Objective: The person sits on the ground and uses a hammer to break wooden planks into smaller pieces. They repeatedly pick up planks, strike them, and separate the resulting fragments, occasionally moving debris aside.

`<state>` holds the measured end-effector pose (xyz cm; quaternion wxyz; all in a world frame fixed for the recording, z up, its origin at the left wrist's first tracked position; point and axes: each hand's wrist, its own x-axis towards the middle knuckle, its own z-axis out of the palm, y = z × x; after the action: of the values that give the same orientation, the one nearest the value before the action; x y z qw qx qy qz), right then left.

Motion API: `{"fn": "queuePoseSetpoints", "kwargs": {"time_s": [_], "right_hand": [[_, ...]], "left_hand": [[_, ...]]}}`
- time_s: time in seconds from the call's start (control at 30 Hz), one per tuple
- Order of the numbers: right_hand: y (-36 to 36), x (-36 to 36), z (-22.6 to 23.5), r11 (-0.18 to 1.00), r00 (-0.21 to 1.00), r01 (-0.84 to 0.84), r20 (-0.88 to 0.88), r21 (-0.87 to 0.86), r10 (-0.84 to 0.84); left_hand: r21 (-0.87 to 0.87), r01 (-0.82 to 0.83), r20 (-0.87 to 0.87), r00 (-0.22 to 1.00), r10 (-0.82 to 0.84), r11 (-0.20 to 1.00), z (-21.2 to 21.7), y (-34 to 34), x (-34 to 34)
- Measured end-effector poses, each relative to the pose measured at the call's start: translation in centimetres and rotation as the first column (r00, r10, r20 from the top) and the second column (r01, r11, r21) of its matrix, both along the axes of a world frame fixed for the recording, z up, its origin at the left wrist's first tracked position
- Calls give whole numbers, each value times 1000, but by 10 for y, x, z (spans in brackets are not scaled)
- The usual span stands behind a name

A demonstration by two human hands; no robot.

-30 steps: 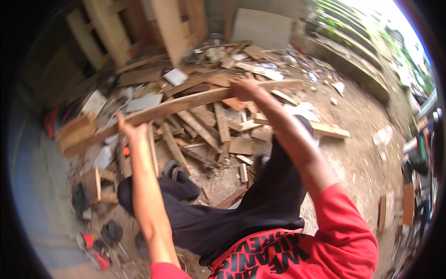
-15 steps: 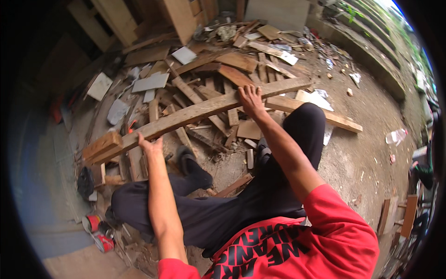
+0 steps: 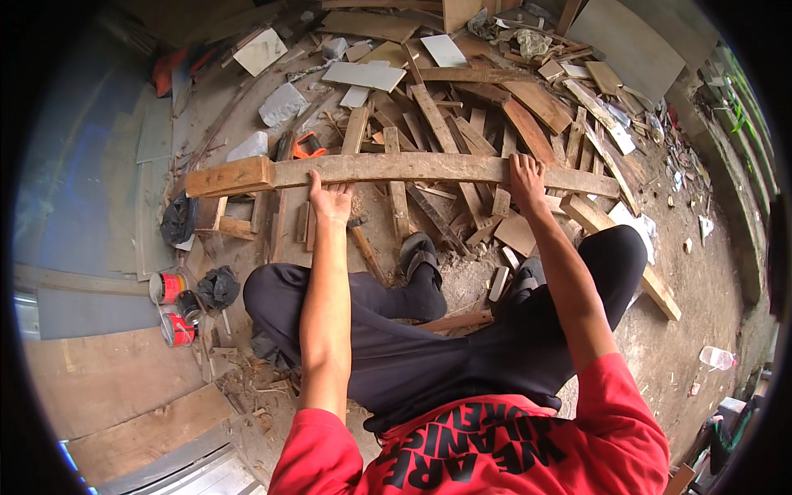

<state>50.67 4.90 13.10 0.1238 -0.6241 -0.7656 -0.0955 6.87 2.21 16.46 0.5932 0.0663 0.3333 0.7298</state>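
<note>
A long weathered wooden plank [image 3: 412, 169] with a lighter block fixed on its left end [image 3: 227, 176] stretches across the view in front of me. My left hand [image 3: 330, 198] grips its near edge left of the middle. My right hand [image 3: 525, 177] grips it further right. The plank is level above a heap of scrap boards [image 3: 470, 124]. I squat in black trousers, with my sandalled feet [image 3: 418, 252] on the dirt below it.
Two red cans [image 3: 169, 305] and a dark rag [image 3: 216, 287] lie at my left on wooden sheets. An orange clamp [image 3: 309, 147] sits under the plank. Grey tile pieces [image 3: 363, 76] lie beyond. A loose beam [image 3: 627, 256] and bare dirt are at the right.
The plank has swung from a slant, left end low, to level and come closer to me. Both hands stay on it; my view has tilted down toward my knees.
</note>
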Motion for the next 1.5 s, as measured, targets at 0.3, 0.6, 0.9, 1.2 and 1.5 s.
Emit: {"fn": "queuePoseSetpoints", "kwargs": {"time_s": [0.3, 0.6, 0.9, 1.2, 1.5], "right_hand": [[29, -9, -15, 868, 958, -286, -134, -406, 253], [30, -23, -36, 904, 958, -274, -12, -327, 286], [-17, -43, -54, 894, 979, -163, 46, -417, 199], [-59, -44, -76, 652, 971, -175, -21, -737, 238], [-65, -44, -79, 629, 961, -252, -112, -735, 254]], "left_hand": [[-447, -77, -229, 973, -30, 891, -29, -8, -37], [-572, -72, -210, 976, -61, 817, -87, -24, -60], [-718, -80, -567, 644, -514, 692, -146, -53, -44], [-947, -13, -317, -100, -943, 320, -182, -77, -27], [-862, -141, -491, -8, -871, 487, -247, -70, -14]]}}
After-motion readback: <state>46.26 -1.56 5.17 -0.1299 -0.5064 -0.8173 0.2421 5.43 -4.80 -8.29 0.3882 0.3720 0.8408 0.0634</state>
